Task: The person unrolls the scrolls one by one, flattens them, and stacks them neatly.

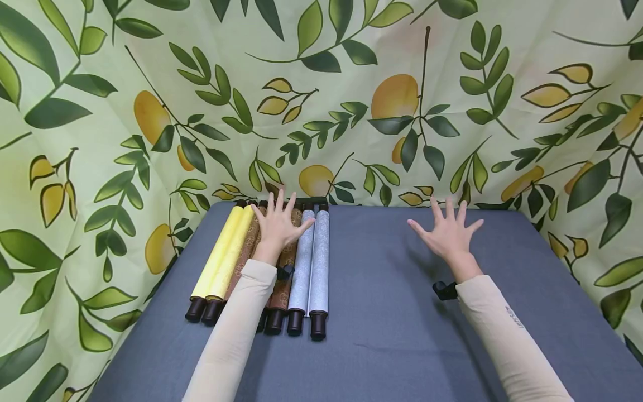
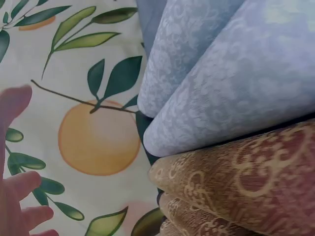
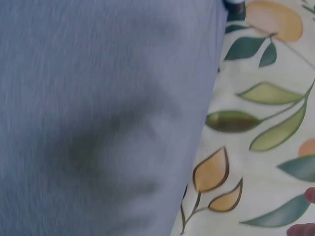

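Note:
My left hand [image 1: 279, 226] hovers with spread fingers over a row of rolled scrolls on the left side of the table. Two yellow scrolls [image 1: 228, 251] lie leftmost. Several brown patterned scrolls [image 1: 284, 279] come beside them, partly hidden by my left hand and sleeve. Two light blue scrolls [image 1: 318, 262] lie at the right end of the row; in the left wrist view the blue scrolls [image 2: 221, 88] lie beside the brown ones [image 2: 236, 182]. My right hand [image 1: 449, 234], fingers spread and holding nothing, is above the right part of the table, its shadow on the cloth below.
A blue-grey cloth [image 1: 372, 307] covers the table. Behind and at both sides hangs a curtain [image 1: 346, 89] printed with leaves and orange fruit, meeting the table's far edge. The scrolls have dark end knobs [image 1: 318, 326] pointing toward me.

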A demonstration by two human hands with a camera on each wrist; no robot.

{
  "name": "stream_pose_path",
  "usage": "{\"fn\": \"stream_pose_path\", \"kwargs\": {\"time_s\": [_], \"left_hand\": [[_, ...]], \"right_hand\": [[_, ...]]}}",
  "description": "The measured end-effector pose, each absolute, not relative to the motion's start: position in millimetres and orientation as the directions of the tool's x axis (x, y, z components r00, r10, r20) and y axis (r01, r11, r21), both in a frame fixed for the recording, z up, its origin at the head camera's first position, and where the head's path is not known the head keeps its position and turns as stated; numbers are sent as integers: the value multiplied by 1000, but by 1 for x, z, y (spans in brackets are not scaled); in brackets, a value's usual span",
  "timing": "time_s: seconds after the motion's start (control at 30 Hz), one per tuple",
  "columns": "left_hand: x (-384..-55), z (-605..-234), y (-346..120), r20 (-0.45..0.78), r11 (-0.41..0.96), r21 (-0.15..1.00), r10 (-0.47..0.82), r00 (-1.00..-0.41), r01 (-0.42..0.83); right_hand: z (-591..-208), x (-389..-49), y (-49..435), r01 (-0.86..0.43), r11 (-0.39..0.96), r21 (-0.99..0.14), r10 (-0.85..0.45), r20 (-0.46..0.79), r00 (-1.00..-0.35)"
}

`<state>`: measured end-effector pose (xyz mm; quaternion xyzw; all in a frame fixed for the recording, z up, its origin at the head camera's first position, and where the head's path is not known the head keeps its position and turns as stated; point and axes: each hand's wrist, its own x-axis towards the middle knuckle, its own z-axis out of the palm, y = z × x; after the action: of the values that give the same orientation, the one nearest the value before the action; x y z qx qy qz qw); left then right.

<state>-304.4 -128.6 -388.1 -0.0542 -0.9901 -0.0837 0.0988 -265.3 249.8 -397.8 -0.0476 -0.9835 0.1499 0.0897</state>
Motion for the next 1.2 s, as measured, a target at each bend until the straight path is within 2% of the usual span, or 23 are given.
{"fn": "stream_pose_path", "kwargs": {"time_s": [0.43, 0.7, 1.0, 1.2], "left_hand": [[-274, -402, -133, 210, 951, 230, 160, -964, 208], [-252, -412, -132, 273, 911, 288, 216, -937, 294], [-231, -424, -129, 187, 829, 448, 279, -942, 335], [-220, -427, -124, 123, 806, 496, 305, -944, 325]], "right_hand": [[-415, -249, 203, -92, 914, -395, 23, 275, -961], [-427, -238, 174, -130, 873, -469, -16, 239, -971], [-440, -224, 134, -196, 830, -522, -94, 215, -972], [-450, -215, 103, -240, 796, -555, -150, 202, -968]]}}
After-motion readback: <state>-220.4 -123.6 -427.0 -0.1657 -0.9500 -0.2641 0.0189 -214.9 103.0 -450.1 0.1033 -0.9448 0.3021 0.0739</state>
